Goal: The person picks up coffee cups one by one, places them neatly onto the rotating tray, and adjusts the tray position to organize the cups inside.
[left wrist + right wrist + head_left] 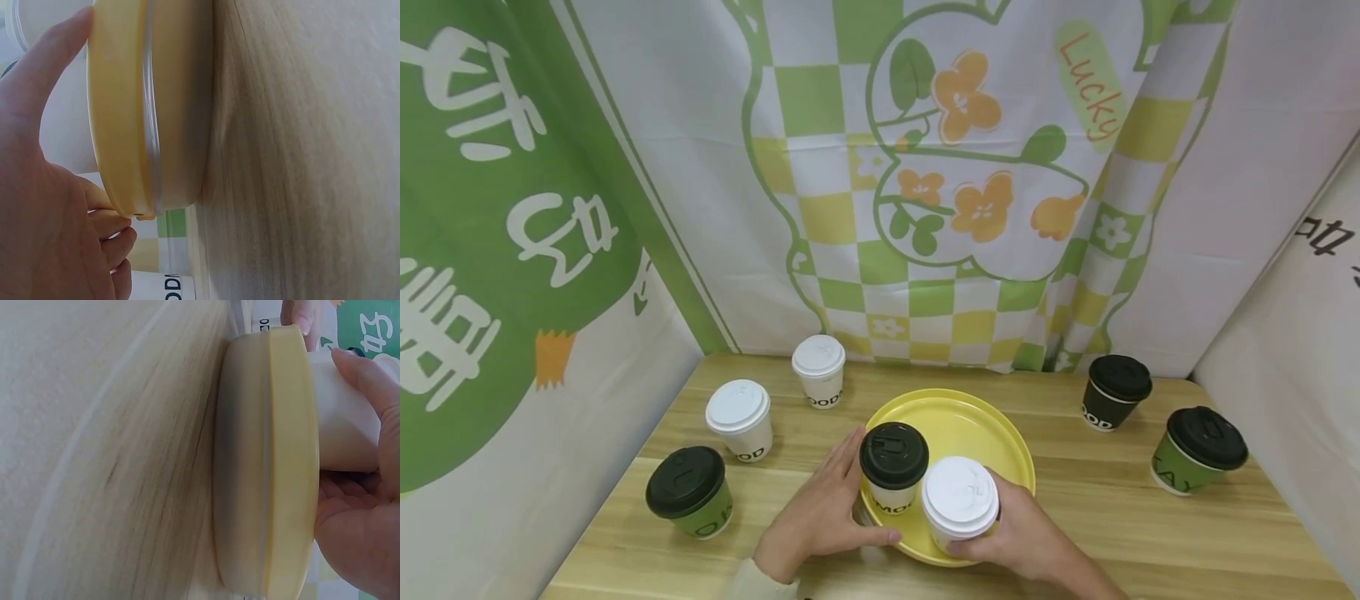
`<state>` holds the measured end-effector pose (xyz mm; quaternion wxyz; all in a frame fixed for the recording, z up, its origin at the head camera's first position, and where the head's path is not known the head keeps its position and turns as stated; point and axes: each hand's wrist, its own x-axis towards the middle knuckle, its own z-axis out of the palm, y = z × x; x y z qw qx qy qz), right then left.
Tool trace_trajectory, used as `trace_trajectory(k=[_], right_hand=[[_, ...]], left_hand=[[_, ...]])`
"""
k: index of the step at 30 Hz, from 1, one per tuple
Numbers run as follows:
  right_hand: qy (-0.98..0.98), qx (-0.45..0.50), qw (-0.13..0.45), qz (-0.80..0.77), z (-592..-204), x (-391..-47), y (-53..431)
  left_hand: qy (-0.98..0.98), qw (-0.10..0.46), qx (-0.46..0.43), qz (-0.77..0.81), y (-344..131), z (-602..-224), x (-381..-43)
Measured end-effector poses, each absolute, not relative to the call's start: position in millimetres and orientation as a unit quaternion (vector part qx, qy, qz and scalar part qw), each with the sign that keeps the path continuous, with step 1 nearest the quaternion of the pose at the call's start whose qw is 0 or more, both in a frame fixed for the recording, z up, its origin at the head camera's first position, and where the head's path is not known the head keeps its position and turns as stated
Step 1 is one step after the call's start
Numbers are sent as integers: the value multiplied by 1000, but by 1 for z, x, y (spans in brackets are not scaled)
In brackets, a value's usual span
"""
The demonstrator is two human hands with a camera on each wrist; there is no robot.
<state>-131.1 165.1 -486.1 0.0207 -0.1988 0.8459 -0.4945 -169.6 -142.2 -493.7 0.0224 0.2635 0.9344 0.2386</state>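
Note:
A paper cup with a white lid [961,492] stands on the near part of a round yellow tray [996,417]. My right hand [1026,529] grips that cup, thumb in front and fingers behind; the right wrist view shows the thumb [362,378] along its white wall. Beside it on the tray is a white paper cup with a black lid [893,458]. My left hand [820,508] lies around this cup's left side with the thumb stretched out over the tray's near rim. In the left wrist view the thumb tip touches the yellow rim [115,94].
Two white-lidded cups, one farther back [820,367] and one nearer [741,417], and a green black-lidded cup [692,492] stand left of the tray. A black cup [1112,396] and another green cup [1197,454] are at right. A printed curtain [820,217] hangs behind the wooden table [1105,508].

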Motion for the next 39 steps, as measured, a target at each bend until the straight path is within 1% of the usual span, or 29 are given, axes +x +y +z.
trace_trajectory(k=[9,19,23,30,33,39], right_hand=[[851,-219,15,-477,-487,-133,168],[872,-205,14,-445,-485,-132,168],[876,-199,24,-439,-484,-132,169],[863,-197,58,-462,-477,-132,180],[860,-193,54,-470,-474,-129,189],[874,-178,21,-451,-469,-121,210]], left_hand=[[935,22,262,238,-142,-493,-169],[935,14,266,235,-141,-494,-169],[935,15,266,234,-141,-493,-168],[935,14,264,237,-141,-492,-167],[935,16,264,237,-141,-493,-167],[934,22,265,238,-143,-495,-168]])
